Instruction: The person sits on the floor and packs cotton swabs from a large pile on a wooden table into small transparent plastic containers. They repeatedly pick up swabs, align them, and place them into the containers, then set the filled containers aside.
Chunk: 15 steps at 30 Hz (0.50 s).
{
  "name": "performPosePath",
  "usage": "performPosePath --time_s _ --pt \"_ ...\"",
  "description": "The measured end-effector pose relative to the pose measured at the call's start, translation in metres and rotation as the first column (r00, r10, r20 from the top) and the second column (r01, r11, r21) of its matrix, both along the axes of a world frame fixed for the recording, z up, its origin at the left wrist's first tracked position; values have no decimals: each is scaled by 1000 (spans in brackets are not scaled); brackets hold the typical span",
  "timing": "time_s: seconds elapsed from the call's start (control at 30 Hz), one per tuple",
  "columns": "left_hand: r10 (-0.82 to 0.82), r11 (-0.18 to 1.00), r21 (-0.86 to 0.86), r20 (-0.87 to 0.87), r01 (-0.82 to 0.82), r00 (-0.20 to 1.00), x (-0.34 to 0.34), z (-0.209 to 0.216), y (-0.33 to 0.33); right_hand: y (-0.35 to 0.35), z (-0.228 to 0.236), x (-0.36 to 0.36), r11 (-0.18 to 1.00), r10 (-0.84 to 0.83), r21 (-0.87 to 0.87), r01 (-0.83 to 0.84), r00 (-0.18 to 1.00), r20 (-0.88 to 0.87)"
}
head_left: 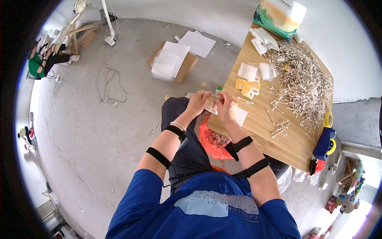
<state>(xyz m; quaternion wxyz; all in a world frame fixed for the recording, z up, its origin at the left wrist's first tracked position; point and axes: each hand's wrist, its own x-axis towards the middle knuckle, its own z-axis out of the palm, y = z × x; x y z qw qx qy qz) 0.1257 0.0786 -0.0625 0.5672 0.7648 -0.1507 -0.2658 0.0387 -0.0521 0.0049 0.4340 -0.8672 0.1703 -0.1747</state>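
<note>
My left hand (197, 103) and my right hand (227, 107) meet at the table's near left corner. Between them is a small clear plastic bag (211, 106), pinched by the fingers of both. What lies inside it is too small to make out, though a yellowish patch shows. On the table just right of my hands are a white card (241, 116), a few loose cotton swabs (245, 100) and several yellow printed cards (248, 87). Clear plastic bags (247, 71) lie stacked beyond the cards. A large heap of cotton swabs (302, 81) covers the table's right side.
The wooden table (246, 127) carries a blue tape dispenser (324, 144) at its right edge and a green-and-white package (279, 19) at the far end. An orange-red bag (215, 141) of swabs sits below. Cardboard (186, 69), a white cable (107, 85) and a seated person (39, 63) are leftward.
</note>
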Motion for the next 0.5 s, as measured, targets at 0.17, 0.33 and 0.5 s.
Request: performPosePath --time_s 0.17,0.33,0.5 --pt "11 999 -38 -73 -14 997 -3 3 0 -3 15 -20 991 -85 -110 77 994 -73" --pt "19 998 -52 -20 -20 1000 -3 9 3 15 10 -68 849 -31 -522 -82 979 -203" --pt "7 996 -85 -21 -9 1000 -8 34 -2 42 16 -81 851 80 -423 -311 873 -482"
